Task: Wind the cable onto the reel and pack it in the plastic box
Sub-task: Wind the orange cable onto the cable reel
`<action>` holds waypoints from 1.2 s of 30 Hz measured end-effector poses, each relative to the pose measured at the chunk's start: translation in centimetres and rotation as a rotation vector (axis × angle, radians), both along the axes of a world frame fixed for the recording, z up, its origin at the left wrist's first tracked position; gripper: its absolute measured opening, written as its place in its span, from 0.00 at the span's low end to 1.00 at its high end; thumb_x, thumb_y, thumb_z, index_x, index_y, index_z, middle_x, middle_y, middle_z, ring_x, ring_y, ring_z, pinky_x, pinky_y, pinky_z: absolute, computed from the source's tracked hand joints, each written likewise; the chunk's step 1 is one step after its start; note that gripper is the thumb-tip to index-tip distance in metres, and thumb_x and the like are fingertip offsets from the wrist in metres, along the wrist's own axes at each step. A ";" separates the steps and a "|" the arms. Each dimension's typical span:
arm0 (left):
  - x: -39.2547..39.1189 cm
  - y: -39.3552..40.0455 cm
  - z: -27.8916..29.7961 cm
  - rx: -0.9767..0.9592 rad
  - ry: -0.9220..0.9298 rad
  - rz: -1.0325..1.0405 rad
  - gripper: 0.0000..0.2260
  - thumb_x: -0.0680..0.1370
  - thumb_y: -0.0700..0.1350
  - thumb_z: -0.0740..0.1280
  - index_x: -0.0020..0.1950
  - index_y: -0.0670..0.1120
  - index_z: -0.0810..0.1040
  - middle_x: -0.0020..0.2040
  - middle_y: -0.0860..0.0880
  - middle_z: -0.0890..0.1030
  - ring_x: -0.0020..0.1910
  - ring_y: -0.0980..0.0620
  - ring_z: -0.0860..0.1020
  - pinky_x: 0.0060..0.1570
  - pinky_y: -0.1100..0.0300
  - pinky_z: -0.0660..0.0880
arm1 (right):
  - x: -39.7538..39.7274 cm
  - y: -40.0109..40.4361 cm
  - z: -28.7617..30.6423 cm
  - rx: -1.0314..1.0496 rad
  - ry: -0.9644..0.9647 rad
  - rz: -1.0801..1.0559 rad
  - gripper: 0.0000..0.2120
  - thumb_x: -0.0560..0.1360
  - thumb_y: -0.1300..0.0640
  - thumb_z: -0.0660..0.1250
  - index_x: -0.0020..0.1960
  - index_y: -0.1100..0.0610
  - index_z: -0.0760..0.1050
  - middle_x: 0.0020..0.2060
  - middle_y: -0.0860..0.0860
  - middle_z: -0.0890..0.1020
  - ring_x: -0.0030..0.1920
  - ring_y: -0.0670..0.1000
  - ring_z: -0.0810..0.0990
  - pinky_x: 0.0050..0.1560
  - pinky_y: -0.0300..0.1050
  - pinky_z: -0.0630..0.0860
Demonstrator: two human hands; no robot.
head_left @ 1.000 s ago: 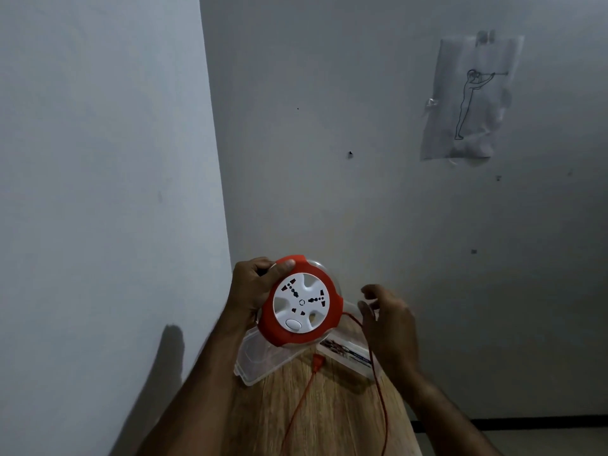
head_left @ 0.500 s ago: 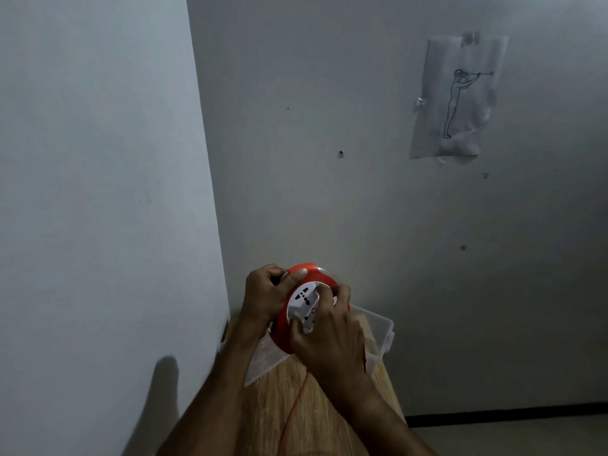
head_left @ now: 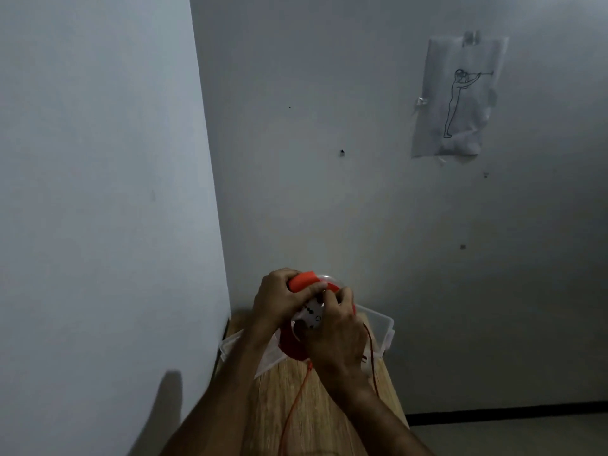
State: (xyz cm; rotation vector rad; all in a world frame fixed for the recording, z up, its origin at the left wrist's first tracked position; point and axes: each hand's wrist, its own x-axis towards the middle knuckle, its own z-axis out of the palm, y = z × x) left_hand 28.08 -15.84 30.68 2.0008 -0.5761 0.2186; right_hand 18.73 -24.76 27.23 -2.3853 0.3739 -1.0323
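Wooden table (head_left: pixel 316 406); clear box (head_left: pixel 381 327) behind reel (head_left: pixel 304 281); drawing (head_left: pixel 457 100) on wall.

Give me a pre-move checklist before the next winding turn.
1. Left hand grips the reel at its orange top: ok.
2. Right hand on the reel's white face, fingers curled there: ok.
3. Cable fully wound: not ok, orange strands trail down over the wooden table.
4. Loose cable free of snags: cannot tell, it runs out of view at the bottom.
5. Plastic box open behind the reel, ready for packing: ok.
6. Box has room for the reel: cannot tell, the hands hide its inside.
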 end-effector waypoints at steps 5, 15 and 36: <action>-0.2 -0.1 -0.5 -0.097 -0.072 0.071 0.20 0.69 0.60 0.77 0.49 0.45 0.85 0.42 0.52 0.84 0.41 0.55 0.82 0.42 0.65 0.78 | 0.1 -0.3 0.3 0.123 -0.035 0.058 0.29 0.61 0.47 0.83 0.58 0.53 0.78 0.54 0.48 0.81 0.48 0.47 0.81 0.48 0.31 0.72; -1.3 -1.0 -1.7 -0.158 -0.082 0.153 0.17 0.70 0.57 0.78 0.47 0.45 0.84 0.43 0.52 0.83 0.41 0.55 0.82 0.41 0.64 0.79 | 1.2 0.2 -1.3 0.827 -0.042 -0.072 0.24 0.64 0.45 0.82 0.53 0.51 0.75 0.50 0.50 0.82 0.48 0.50 0.82 0.48 0.49 0.83; 0.3 0.4 -2.0 -0.161 0.071 0.118 0.16 0.70 0.56 0.78 0.44 0.43 0.86 0.38 0.51 0.85 0.38 0.53 0.84 0.41 0.60 0.80 | -1.8 -2.4 -2.2 -0.580 -0.012 0.298 0.25 0.67 0.52 0.74 0.64 0.51 0.76 0.65 0.58 0.76 0.66 0.59 0.76 0.61 0.60 0.77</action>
